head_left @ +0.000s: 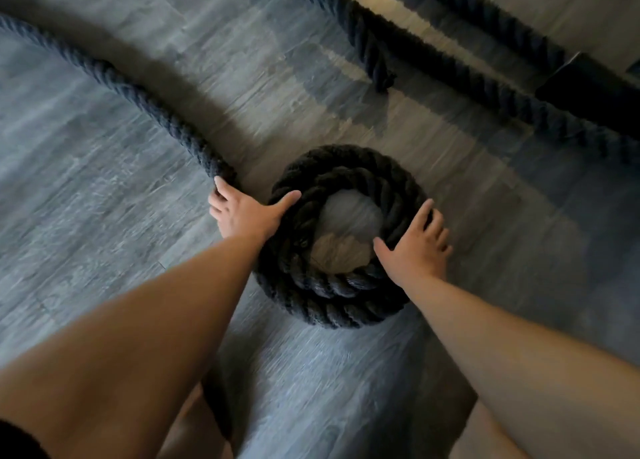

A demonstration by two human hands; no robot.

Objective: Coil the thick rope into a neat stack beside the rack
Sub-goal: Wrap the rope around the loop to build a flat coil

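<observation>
Thick rope (346,171), likely heavy and stiff, sits part-coiled on the floor (104,223), best fed from its loose run at 10 o'clock, which the left hand (242,212) seemingly grips, right hand (417,242) pressing flat at 3 o'clock.

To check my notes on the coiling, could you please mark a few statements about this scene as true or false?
1. The coil has an open middle where the floor shows. True.
2. The right hand rests on the coil with fingers spread. True.
3. Everything is already wound up. False: loose rope runs off to the upper left.
4. The left hand is lifted clear of everything. False: it touches the loose rope and the coil.
</observation>
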